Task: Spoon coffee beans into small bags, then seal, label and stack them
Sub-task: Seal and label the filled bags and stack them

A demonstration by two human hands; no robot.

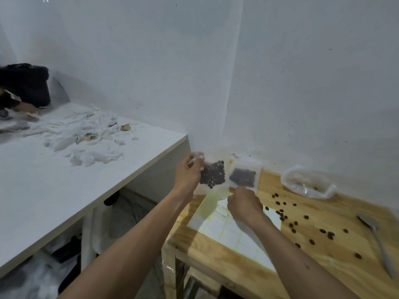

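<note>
fingers and thumb of the left hand (188, 172) pinch the top corner of a small clear bag (212, 176) of coffee beans, holding it upright above the far left corner of the wooden table (323, 255); the right hand (245, 205) is curled knuckles-up over the label sheet (226, 231), its fingertips hidden, so i cannot tell whether they are clamped on a sticker or merely touching the paper; it looks like the labelling step, judging by the written labels just at 9 o'clock of that hand; a second filled bag (244, 175) leans on the wall at 3 o'clock of the held one; loose beans (302, 225) lie scattered at 3 to 4 o'clock of the right hand, a spoon (375, 234) lies further out the same way, and a crumpled supply bag (308, 182) sits at 1 o'clock; risks from here: a one-corner pinch may let the bag swing or slip, a weak seal would spill beans, a peeled label could fold onto itself or land crooked on the slack plastic, and a sweeping wrist could knock stray beans off the table.
</note>
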